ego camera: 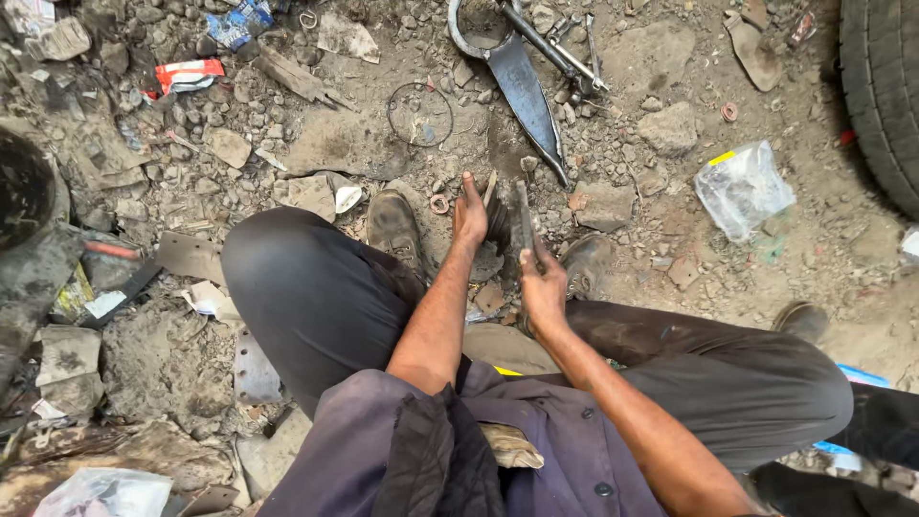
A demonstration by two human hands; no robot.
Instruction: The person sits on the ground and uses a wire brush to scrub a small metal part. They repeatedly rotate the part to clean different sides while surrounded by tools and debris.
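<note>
I squat on rubble ground, seen from above. My left hand point(470, 215) grips a dark, greasy rubber-like part point(498, 222) on the ground between my shoes. A short stick or rod pokes up beside its fingers. My right hand point(543, 287) is closed around a long dark metal bar point(525, 218) that stands nearly upright, its tip against the dark part. My left shoe point(393, 225) and right shoe point(586, 263) flank the work spot.
A long flat metal blade with a ring end point(522, 81) lies ahead. A wire ring point(419, 113), a small washer point(439, 204), stones, a clear plastic bag point(742, 187) and a tyre point(885, 91) at far right surround me. Scrap metal lies at left.
</note>
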